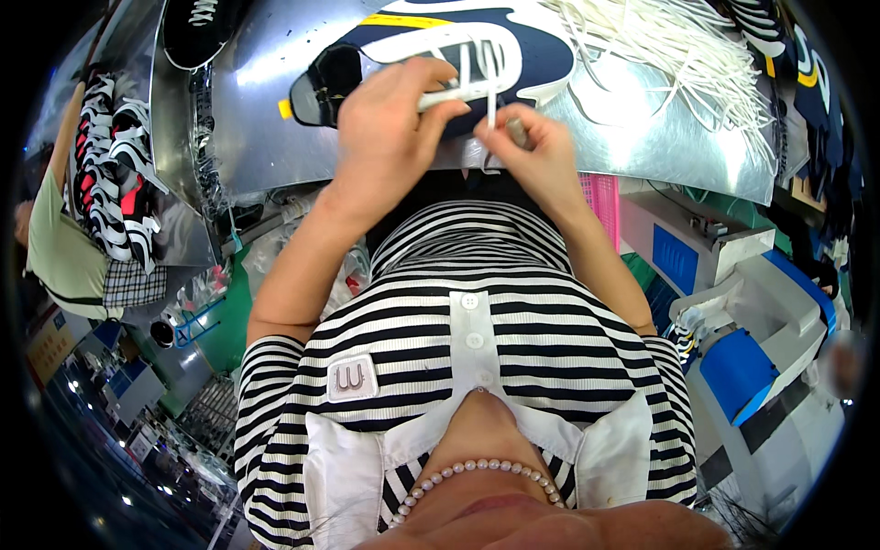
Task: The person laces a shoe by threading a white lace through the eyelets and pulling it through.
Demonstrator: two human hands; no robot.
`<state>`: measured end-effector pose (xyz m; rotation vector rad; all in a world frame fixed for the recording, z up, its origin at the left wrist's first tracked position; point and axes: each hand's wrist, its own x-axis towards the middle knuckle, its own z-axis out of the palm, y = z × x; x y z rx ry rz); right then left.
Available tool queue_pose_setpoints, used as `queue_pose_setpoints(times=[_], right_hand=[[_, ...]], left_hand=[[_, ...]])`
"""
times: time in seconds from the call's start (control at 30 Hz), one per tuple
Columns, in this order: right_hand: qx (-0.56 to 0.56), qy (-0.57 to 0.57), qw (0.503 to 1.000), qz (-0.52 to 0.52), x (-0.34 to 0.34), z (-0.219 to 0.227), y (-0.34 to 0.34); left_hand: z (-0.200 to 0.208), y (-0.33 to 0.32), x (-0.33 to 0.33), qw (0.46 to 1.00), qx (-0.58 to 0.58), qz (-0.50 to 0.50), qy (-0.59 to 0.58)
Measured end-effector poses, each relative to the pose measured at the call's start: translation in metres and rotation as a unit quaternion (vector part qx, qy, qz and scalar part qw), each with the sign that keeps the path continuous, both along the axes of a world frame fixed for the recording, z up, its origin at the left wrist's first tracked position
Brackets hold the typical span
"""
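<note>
A navy shoe upper (pixel 547 66) with white lace panels and a yellow stripe lies on the metal bench, its dark heel collar to the left. My left hand (pixel 390 124) is closed on the upper beside its tongue opening. White shoelace (pixel 491 92) crosses the eyelet panel, and one strand runs down to my right hand (pixel 534 151). The right thumb and fingertips pinch that strand. A small greyish handle (pixel 517 133) also sits in the right hand, with a thin metal piece below the fingers; its working end is unclear.
Loose white laces (pixel 683 60) are heaped at the bench's right. A black shoe (pixel 197 32) stands at the far left. Black-white-red shoe parts (pixel 119 174) hang at left, near a co-worker's pale green sleeve (pixel 69 243). A pink basket (pixel 602 206) sits below the bench edge (pixel 678 183).
</note>
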<state>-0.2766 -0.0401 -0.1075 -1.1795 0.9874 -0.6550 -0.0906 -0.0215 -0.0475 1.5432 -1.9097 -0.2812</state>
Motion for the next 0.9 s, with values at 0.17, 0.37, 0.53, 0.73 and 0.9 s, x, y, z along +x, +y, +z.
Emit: queue_pose_setpoints(times=[0.17, 0.37, 0.53, 0.73, 0.9], right_hand=[[-0.073, 0.001, 0.971, 0.227, -0.015, 0.007, 0.033], [-0.041, -0.129, 0.99, -0.027, 0.012, 0.028, -0.031], [-0.228, -0.025, 0.97, -0.086, 0.042, 0.001, -0.052], [-0.358, 0.02, 0.927, -0.109, 0.051, -0.008, -0.055], [-0.329, 0.042, 0.938, -0.096, 0.048, -0.007, -0.051]], left_hand=[[-0.007, -0.012, 0.028, 0.995, 0.024, -0.008, -0.102], [-0.012, -0.015, 0.028, 0.967, 0.177, 0.005, -0.185], [-0.024, -0.023, 0.043, 0.988, 0.146, -0.047, -0.032], [-0.023, -0.022, 0.037, 0.987, 0.155, -0.016, -0.024], [-0.03, -0.022, 0.033, 0.989, 0.134, 0.022, -0.055]])
